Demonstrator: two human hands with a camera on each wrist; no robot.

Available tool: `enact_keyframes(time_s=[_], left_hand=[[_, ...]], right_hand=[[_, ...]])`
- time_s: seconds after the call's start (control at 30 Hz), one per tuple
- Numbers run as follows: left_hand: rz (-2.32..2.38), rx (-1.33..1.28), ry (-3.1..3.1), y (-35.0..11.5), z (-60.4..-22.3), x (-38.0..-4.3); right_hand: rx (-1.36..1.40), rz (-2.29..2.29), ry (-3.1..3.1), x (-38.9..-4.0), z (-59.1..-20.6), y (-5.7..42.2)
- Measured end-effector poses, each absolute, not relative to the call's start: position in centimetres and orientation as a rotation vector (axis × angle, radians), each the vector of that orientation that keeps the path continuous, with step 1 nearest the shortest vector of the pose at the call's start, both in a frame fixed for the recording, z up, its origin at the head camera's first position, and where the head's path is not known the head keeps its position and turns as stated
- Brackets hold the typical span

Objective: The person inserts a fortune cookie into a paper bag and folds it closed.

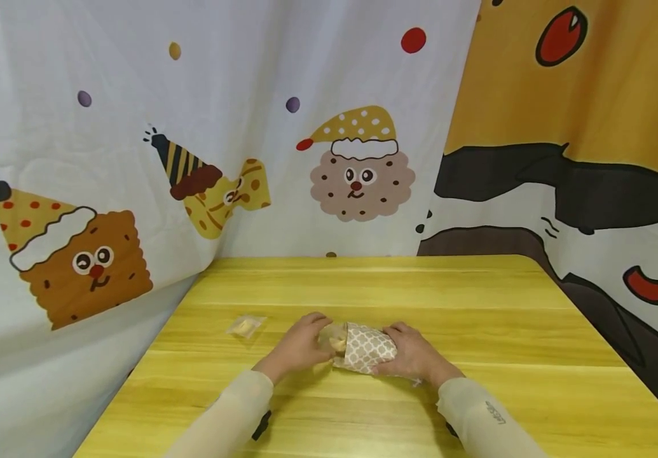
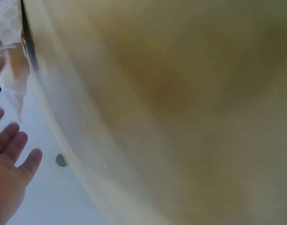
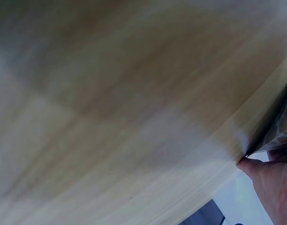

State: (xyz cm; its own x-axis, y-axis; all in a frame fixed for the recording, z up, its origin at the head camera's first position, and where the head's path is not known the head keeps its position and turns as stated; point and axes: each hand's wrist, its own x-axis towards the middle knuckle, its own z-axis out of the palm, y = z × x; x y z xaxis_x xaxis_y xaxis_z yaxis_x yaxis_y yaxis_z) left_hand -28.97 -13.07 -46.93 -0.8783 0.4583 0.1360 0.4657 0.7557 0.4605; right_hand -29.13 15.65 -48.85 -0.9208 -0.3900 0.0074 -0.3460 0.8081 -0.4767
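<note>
In the head view a beige-and-white lattice-patterned pouch point(image 1: 370, 348) lies on its side near the middle of the table. A clear plastic end point(image 1: 329, 336) sticks out of its left side, with something pale yellow inside. My right hand point(image 1: 411, 356) grips the pouch's right end, thumb on the near side and fingers on the far side. Beside the clear end is my left hand point(image 1: 304, 343). In the left wrist view the fingers point(image 2: 16, 145) are spread and loosely bent, a little apart from the plastic tip point(image 2: 16, 89).
A small clear packet point(image 1: 246, 326) with a pale yellow piece in it lies to the left on the wood-grain table point(image 1: 397, 286). Behind the table hangs a printed cloth point(image 1: 260, 70) with cartoon biscuits, reaching down along the left edge.
</note>
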Motion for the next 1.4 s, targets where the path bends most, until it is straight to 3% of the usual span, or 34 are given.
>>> enact_keyframes(time_s=[0.27, 0.47, 1.0, 1.4], left_hand=[[-1.705, -0.254, -2.697, -13.3, -47.7, -27.9], [-1.928, -0.116, -2.549, -11.4, -48.0, -27.5], [-1.812, -0.316, -2.675, -9.1, -47.3, -26.7], [-1.34, -0.142, -2.547, -18.3, -45.7, -29.1]], right_hand=[[-0.57, -0.74, 2.896, -29.4, -48.6, 15.8], [-0.578, -0.737, 2.901, -29.2, -48.9, 15.8], [-0.564, -0.717, 2.915, -28.8, -49.2, 15.6], [-0.582, -0.718, 2.919, -29.2, -49.5, 15.5]])
